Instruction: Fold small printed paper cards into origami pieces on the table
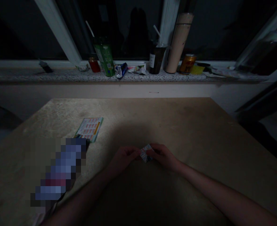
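Both my hands meet at lower centre of the frame, over the table [176, 125]. My left hand [123, 158] and right hand [163, 157] each pinch one side of a small folded paper [145, 154], fingertips pressed onto it, holding it just above the tabletop. It looks small and compact already, so I judge several folds are in; how many are left I cannot tell, the light is too dim to read the creases.

Room to move: plenty. The table is bare to the right and ahead of my hands, its far edge well apart from them at mid-frame. To the left, a printed card [89, 128] lies flat, near but not touching. A blurred patch sits at lower left.

Beyond the table, at upper frame, the sill [35, 75] carries a green carton [105, 58], a red jar [94, 65], a dark cup [156, 59], a tall tube [178, 44] and a can [187, 63], all well apart from me.
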{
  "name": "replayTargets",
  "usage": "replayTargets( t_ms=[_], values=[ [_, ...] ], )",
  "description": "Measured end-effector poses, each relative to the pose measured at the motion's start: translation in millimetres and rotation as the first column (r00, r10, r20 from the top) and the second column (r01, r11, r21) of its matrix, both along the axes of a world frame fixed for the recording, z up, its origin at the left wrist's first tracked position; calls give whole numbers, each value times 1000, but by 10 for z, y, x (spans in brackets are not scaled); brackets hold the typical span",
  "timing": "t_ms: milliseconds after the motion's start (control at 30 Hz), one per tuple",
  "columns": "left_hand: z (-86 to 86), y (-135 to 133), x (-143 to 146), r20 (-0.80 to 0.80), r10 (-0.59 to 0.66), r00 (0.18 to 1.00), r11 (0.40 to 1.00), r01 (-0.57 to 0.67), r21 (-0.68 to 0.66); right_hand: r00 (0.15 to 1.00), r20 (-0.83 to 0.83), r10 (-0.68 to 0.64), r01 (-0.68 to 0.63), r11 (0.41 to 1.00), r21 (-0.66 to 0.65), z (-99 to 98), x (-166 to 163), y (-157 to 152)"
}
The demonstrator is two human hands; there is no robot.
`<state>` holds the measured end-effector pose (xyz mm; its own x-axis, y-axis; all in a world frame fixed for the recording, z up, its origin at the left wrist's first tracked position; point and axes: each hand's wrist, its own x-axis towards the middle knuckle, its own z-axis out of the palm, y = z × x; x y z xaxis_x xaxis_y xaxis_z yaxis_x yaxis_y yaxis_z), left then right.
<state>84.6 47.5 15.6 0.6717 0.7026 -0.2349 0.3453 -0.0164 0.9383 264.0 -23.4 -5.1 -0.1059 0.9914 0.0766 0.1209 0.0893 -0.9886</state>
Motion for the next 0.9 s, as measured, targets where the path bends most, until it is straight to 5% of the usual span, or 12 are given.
replayTargets(
  t_ms=[567, 900],
  values=[
    [20, -51, -18, -43, -197, 979, 975, 200, 95, 998, 64, 23, -23, 1000, 2, -14, 7, -9],
    [13, -51, -18, -55, -189, 980, 976, 193, 100, 995, 98, -24, 25, 1000, -10, 0, -6, -13]
  ],
)
